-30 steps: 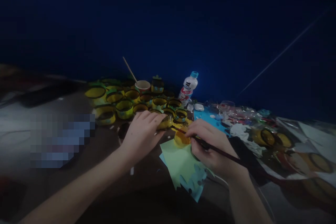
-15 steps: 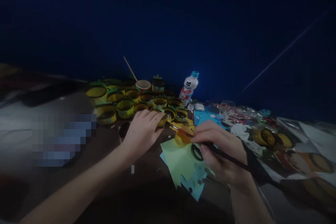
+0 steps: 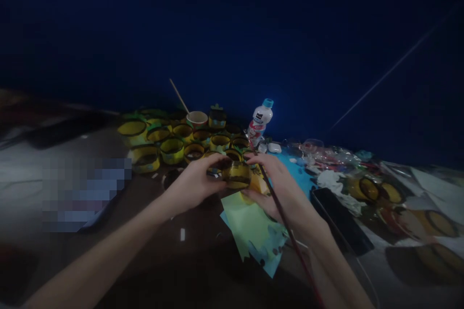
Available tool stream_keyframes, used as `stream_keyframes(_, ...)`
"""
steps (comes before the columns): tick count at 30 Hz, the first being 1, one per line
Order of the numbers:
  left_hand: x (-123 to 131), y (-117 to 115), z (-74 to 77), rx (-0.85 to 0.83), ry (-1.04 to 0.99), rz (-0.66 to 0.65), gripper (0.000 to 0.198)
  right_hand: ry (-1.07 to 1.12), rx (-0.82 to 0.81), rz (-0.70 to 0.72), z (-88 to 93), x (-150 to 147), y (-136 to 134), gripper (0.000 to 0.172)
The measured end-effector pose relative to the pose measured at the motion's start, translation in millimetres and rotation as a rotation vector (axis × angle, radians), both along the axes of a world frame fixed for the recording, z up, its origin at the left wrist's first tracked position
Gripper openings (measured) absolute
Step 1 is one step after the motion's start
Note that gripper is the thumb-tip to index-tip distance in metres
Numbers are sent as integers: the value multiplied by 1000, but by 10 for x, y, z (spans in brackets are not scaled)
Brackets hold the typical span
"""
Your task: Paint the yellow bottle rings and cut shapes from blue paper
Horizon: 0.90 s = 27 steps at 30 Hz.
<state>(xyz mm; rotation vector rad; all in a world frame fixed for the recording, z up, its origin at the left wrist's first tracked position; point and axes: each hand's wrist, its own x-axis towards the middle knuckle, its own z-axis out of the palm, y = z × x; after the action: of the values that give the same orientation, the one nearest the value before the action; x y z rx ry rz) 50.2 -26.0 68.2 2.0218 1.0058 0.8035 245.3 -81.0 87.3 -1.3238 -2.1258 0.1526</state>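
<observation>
A yellow ring [image 3: 236, 174] with a dark rim sits between my two hands. My left hand [image 3: 195, 178] pinches its left side, thumb below and fingers above. My right hand [image 3: 279, 183] has its fingers curved at the ring's right side; whether they press on it I cannot tell. A thin paintbrush [image 3: 277, 198] with a dark red handle runs through my right hand, its tip pointing up and away. Pale green paper [image 3: 246, 222] lies under my hands, with blue cut pieces [image 3: 270, 251] at its lower edge.
Several similar yellow rings [image 3: 172, 149] crowd the back left, beside a paper cup [image 3: 197, 119] with a stick in it. A white bottle [image 3: 258, 120] with a blue cap stands behind. To the right lie a black phone [image 3: 342, 222], crumpled tissue [image 3: 331, 181] and clear plastic [image 3: 337, 157].
The brush has swung from pointing left at the ring to pointing upward. My right hand has moved left to the ring, which has shifted right. The black phone shows more fully now.
</observation>
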Motion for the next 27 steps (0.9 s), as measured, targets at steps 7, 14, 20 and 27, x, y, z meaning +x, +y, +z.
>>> stream_keyframes(7,36,-52,78,-32,-92,-7,52,52,43,-47,-56,-10,43,32)
stream_keyframes(14,48,-1,-24,-84,-241,-35,48,351,88,-153,-52,-6,49,29)
stream_keyframes(20,24,3,0,-4,-171,91,42,364,33,-122,-54,25,92,32)
stream_keyframes(27,-16,34,12,435,101,205,38,567,136,-40,50,87,4,22)
